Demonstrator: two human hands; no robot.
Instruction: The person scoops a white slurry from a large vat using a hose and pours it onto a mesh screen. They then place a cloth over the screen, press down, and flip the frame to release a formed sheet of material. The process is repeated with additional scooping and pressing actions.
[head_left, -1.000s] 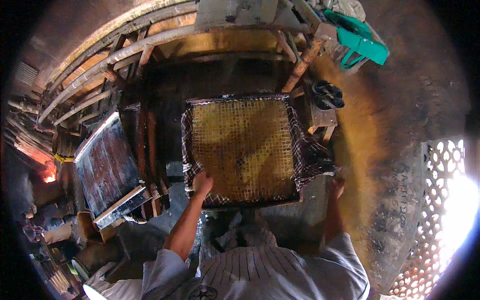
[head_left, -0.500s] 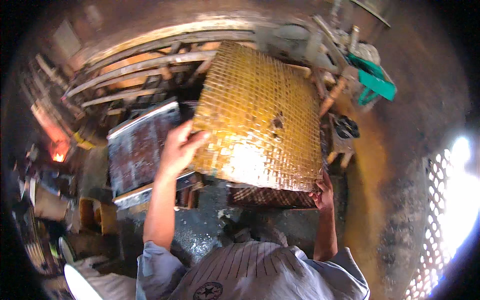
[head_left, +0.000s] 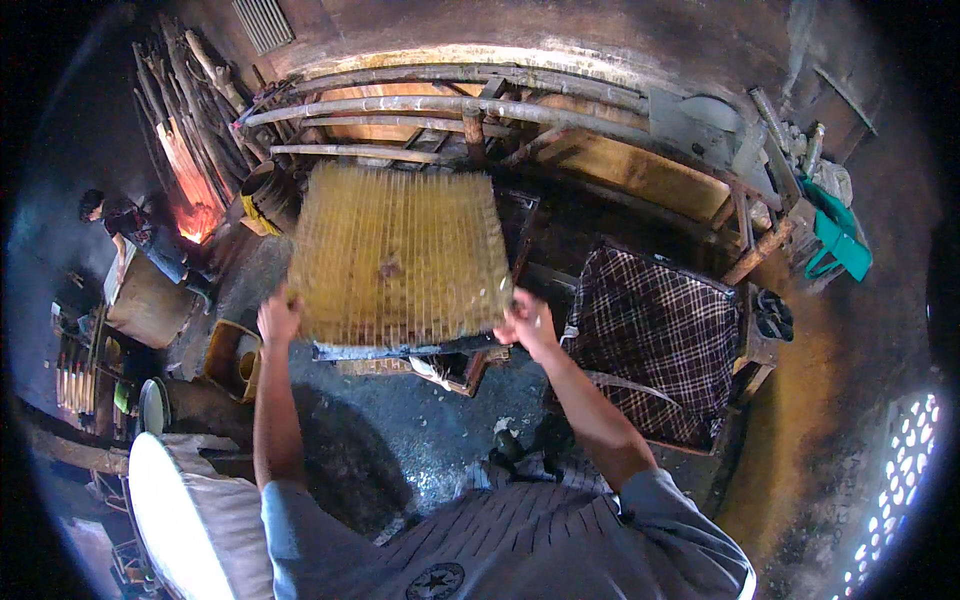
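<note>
The left hand (head_left: 279, 318) is closed on the left edge of the mat (head_left: 400, 250), by its near corner. The right hand (head_left: 528, 325) has its fingers bent at the right edge, also by the near corner, and holds it there. The mat, yellow and blurred, spans the gap between the two hands and reaches away beyond them. Under its near edge, between the hands, the pale edge of a board (head_left: 415, 351) shows; whether the two touch, I cannot tell. Near the right hand, to its right, a dark plaid cloth (head_left: 650, 340) lies spread. Below and left of the left hand, a brown box (head_left: 218, 352) stands on the floor (head_left: 350, 420). Up from the left hand is a barrel (head_left: 272, 193). Past both hands, rails (head_left: 390, 106) run across. Well to the right of the right hand hangs a green bag (head_left: 838, 235). Far off beyond the left hand, a fire (head_left: 196, 224) glows under upright logs (head_left: 180, 110), and a person (head_left: 140, 230) bends just beside it
</note>
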